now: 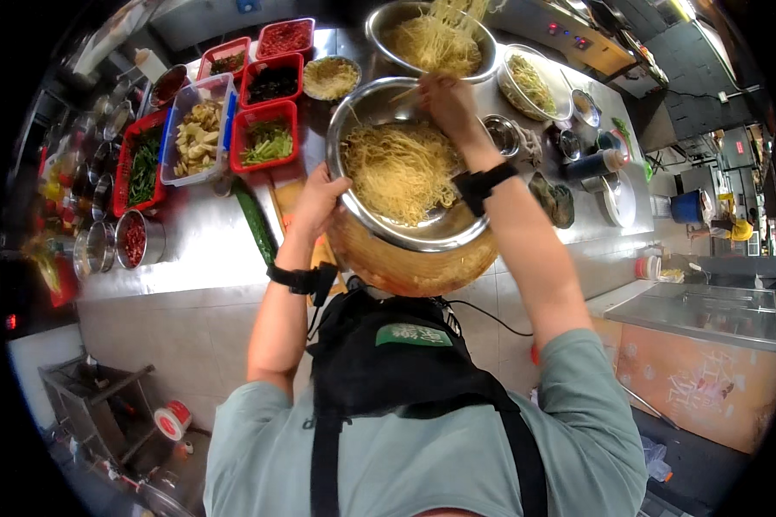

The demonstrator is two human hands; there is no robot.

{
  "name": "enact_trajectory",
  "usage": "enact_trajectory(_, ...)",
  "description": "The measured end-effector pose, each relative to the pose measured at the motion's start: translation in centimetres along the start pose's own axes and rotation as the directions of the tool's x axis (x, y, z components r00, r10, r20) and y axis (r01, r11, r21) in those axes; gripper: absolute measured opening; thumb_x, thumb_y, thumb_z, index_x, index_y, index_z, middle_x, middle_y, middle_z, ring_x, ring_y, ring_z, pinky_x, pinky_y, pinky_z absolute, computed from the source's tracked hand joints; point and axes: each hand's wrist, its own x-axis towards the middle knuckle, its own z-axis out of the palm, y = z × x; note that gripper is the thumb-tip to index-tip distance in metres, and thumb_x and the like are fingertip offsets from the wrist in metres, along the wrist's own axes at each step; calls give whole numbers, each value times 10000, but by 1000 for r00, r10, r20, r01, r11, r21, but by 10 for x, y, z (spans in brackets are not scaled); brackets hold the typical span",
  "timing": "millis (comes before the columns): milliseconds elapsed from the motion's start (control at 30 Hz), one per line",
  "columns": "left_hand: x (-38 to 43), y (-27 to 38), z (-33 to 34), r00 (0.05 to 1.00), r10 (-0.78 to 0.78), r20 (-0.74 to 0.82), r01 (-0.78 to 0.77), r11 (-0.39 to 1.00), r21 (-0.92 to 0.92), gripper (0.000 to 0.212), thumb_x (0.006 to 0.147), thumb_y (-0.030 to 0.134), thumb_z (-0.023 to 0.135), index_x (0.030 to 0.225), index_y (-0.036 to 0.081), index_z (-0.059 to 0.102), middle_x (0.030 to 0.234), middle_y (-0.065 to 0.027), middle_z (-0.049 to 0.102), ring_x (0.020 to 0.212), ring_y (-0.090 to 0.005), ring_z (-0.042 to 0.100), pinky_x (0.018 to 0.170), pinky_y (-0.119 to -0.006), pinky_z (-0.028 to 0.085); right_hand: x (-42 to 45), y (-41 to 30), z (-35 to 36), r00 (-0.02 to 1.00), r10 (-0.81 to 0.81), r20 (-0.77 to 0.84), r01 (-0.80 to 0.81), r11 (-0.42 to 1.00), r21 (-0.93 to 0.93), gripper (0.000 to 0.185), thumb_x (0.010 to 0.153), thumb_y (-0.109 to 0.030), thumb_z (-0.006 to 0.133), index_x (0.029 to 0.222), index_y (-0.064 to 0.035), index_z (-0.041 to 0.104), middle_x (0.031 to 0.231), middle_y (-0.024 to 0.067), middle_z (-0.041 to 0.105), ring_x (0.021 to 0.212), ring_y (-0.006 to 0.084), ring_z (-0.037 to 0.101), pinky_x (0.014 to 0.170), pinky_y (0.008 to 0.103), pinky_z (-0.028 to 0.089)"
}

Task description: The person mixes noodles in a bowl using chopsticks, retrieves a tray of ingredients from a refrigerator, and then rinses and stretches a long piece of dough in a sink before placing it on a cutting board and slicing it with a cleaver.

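Note:
A steel mixing bowl [388, 236] with thin yellow noodles [401, 174] in it rests over a round wooden chopping block [420, 271]. My left hand [320, 197] grips this bowl's left rim, thumb on top. Above its far right rim, my right hand [449, 106] is closed around what look like chopsticks [402, 95], whose far ends are hard to follow. Just past that hand, a clump of noodles [449, 26] hangs over a second steel bowl [378, 39], which also holds noodles.
Red plastic baskets [264, 166] and a clear tub of sliced food [200, 178] stand at left. A cucumber [255, 220] lies near the board [290, 200]. At right are a basket of sprouts [530, 77], a dark bottle [588, 166] and a white plate [624, 203].

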Motion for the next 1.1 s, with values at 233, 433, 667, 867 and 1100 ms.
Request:
enact_trajectory(233,-3,-11,-16,998,-26,-56,25,1000,-12,213,824,-14,519,1035,13,506,732,-10,545,480,-66,478,390,-192,366,-72,-67,54,769,217,602,-29,952,-305,171,917,-145,547,886,-7,643,775,63,647,603,112,566,540,253,469)
enact_trajectory(433,1,-19,-17,998,-28,-62,27,1000,-15,198,820,-11,512,1015,20,505,719,-10,542,480,-71,478,383,-196,361,-65,-51,-61,837,357,414,-222,914,-339,219,905,-171,568,960,20,660,793,81,673,605,120,605,547,248,496)
enact_trajectory(667,6,-16,-24,989,-144,25,142,988,66,510,807,-18,515,1297,-56,377,1073,-127,556,890,-172,562,752,-278,484,-106,4,-54,724,489,485,-444,870,-215,234,871,-170,638,975,38,657,858,113,684,688,146,650,625,252,540)
enact_trajectory(867,0,-8,-8,999,-29,-18,29,999,-16,196,810,11,527,1003,34,505,741,4,536,500,-66,475,394,-192,353,-78,10,-39,993,117,2,-117,987,110,182,889,-124,605,978,24,664,835,87,676,637,119,628,568,235,512)
enact_trajectory(1100,2,-6,-1,1000,13,5,-13,1000,20,205,802,4,532,1004,31,507,764,-8,552,510,-63,482,410,-188,358,-77,17,-130,902,397,-170,-398,917,31,240,934,-135,488,1009,52,617,864,150,654,612,180,629,572,264,545)
